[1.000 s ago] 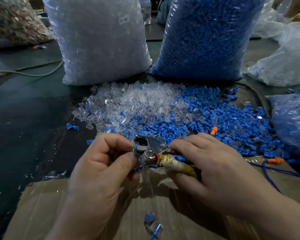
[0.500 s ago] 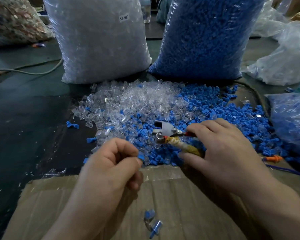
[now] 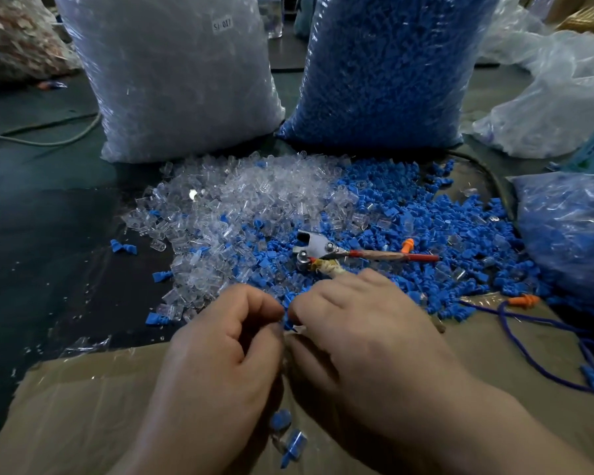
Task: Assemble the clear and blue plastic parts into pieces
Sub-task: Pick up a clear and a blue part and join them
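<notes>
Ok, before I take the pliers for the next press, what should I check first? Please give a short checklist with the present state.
1. Blue part in grip: ok, the left hand pinches it against the right hand.
2. Fit at the joint: cannot tell, fingers hide it.
3. Pliers within reach: ok, lying on the pile just beyond the right hand.
4. Loose clear parts and loose blue parts in supply: ok.
5. Finished pieces set aside: ok, on the cardboard between the forearms.

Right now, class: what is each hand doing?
Left hand: pinching a small blue part.
Right hand: curled beside it; grip cannot be told.
</notes>
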Demonstrator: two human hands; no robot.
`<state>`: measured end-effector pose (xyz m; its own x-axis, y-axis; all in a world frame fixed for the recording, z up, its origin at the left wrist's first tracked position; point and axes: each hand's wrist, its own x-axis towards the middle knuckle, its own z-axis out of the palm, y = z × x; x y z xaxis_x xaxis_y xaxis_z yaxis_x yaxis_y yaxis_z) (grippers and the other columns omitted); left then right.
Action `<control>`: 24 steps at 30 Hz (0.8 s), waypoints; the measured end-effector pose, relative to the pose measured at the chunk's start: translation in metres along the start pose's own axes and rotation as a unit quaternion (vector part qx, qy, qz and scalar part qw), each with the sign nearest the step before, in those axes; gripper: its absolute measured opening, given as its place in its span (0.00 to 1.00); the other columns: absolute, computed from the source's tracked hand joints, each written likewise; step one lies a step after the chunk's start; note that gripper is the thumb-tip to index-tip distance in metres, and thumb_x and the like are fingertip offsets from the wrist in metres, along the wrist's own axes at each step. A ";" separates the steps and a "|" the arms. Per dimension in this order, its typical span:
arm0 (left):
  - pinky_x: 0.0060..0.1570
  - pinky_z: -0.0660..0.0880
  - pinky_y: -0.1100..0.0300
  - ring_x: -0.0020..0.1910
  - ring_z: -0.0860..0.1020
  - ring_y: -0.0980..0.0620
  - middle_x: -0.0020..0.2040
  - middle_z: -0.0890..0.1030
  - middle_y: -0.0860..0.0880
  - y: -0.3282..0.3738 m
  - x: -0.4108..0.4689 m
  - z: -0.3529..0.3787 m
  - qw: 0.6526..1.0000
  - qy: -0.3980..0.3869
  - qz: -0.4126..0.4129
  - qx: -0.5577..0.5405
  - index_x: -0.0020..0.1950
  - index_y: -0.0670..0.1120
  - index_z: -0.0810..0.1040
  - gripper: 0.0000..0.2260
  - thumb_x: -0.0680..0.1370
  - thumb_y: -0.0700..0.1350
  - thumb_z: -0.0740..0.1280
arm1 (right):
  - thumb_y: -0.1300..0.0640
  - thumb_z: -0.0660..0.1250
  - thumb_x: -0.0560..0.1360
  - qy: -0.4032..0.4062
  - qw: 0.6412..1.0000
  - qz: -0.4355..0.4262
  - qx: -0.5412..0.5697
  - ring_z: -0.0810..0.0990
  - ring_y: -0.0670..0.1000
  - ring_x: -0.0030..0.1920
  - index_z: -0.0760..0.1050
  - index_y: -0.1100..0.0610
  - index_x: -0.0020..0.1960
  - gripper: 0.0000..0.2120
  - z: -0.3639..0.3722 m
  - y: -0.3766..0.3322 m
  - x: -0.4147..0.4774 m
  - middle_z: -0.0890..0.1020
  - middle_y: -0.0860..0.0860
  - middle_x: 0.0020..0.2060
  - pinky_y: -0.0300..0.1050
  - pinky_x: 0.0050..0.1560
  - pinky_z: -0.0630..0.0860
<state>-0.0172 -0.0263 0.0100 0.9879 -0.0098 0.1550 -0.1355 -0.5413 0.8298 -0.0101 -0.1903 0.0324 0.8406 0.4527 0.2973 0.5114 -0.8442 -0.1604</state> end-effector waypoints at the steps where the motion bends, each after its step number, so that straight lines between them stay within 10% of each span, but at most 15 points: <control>1: 0.32 0.74 0.70 0.31 0.79 0.60 0.34 0.82 0.61 0.001 0.000 -0.001 1.000 -0.001 0.008 0.005 0.46 0.63 0.78 0.05 0.73 0.52 0.68 | 0.47 0.55 0.78 0.002 1.000 0.001 0.007 0.75 0.52 0.38 0.74 0.51 0.44 0.12 -0.001 0.000 0.001 0.77 0.48 0.37 0.47 0.42 0.65; 8: 0.31 0.71 0.72 0.33 0.79 0.59 0.33 0.82 0.57 0.005 0.003 -0.009 0.998 -0.005 0.007 -0.059 0.46 0.60 0.80 0.03 0.78 0.57 0.67 | 0.56 0.67 0.73 0.017 0.999 0.001 0.029 0.75 0.51 0.40 0.76 0.52 0.48 0.04 -0.004 0.003 0.000 0.77 0.48 0.41 0.42 0.37 0.66; 12: 0.26 0.72 0.64 0.25 0.76 0.55 0.30 0.80 0.47 0.008 0.007 -0.015 0.980 -0.106 -0.091 -0.139 0.39 0.49 0.78 0.23 0.67 0.68 0.60 | 0.57 0.66 0.76 0.019 0.998 0.011 0.064 0.72 0.51 0.40 0.74 0.53 0.45 0.02 -0.004 -0.003 -0.001 0.75 0.49 0.42 0.45 0.37 0.67; 24: 0.30 0.68 0.56 0.29 0.70 0.50 0.29 0.71 0.48 -0.002 0.007 -0.016 0.964 -0.142 -0.046 -0.218 0.38 0.46 0.75 0.25 0.67 0.70 0.67 | 0.46 0.55 0.80 0.013 0.984 0.002 0.179 0.69 0.46 0.38 0.69 0.50 0.43 0.11 -0.009 -0.008 -0.002 0.71 0.44 0.39 0.50 0.36 0.70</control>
<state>-0.0111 -0.0114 0.0179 0.9699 -0.2415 -0.0314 -0.0042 -0.1455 0.9894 -0.0172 -0.1873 0.0419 0.8406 0.4377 0.3191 0.5416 -0.6891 -0.4815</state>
